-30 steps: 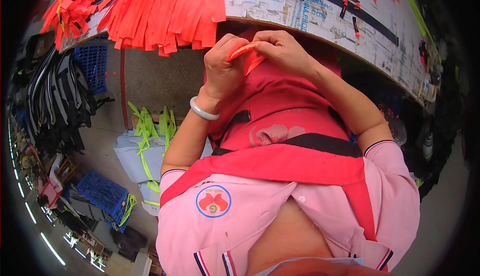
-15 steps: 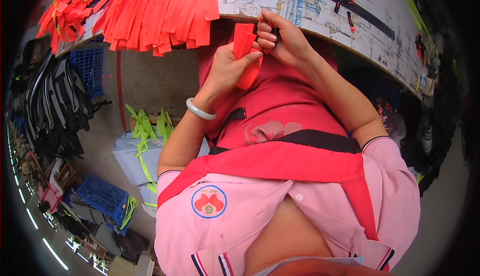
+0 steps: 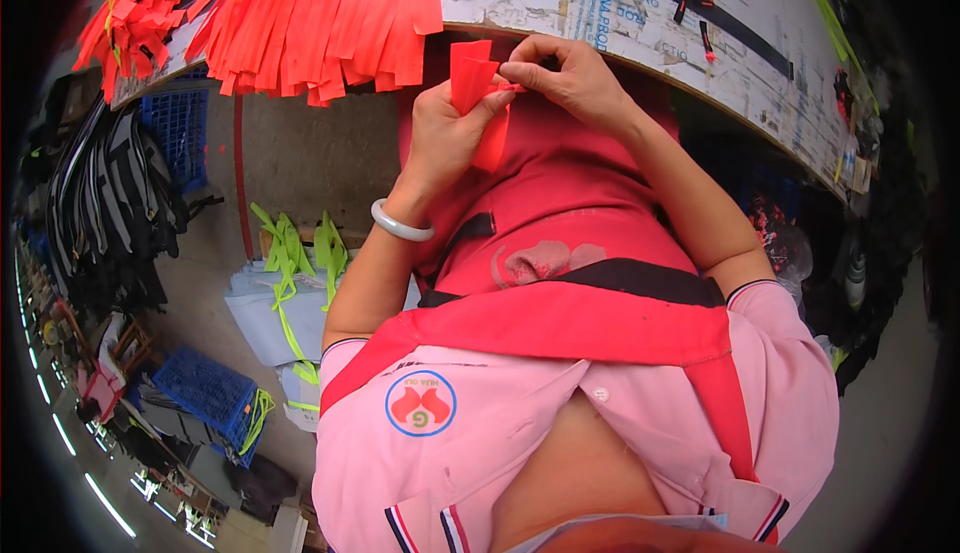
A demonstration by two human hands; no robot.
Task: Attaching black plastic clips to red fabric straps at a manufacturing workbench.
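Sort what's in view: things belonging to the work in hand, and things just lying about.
Work in hand, most likely:
- red strip, held in the left hand
- small red piece at the left thumb, beside the right hand
- matching red strips over the table's edge

Apparently just lying about:
- blue crate
- lime-green straps

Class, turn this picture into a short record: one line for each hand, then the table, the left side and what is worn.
Left hand: grips a layered red strip
Right hand: pinches a small red piece near the left thumb; any join to the strip is unclear
Table: red strips hang over its edge
Left side: blue crate, pale sheets
Worn: red apron, pink shirt, white bangle
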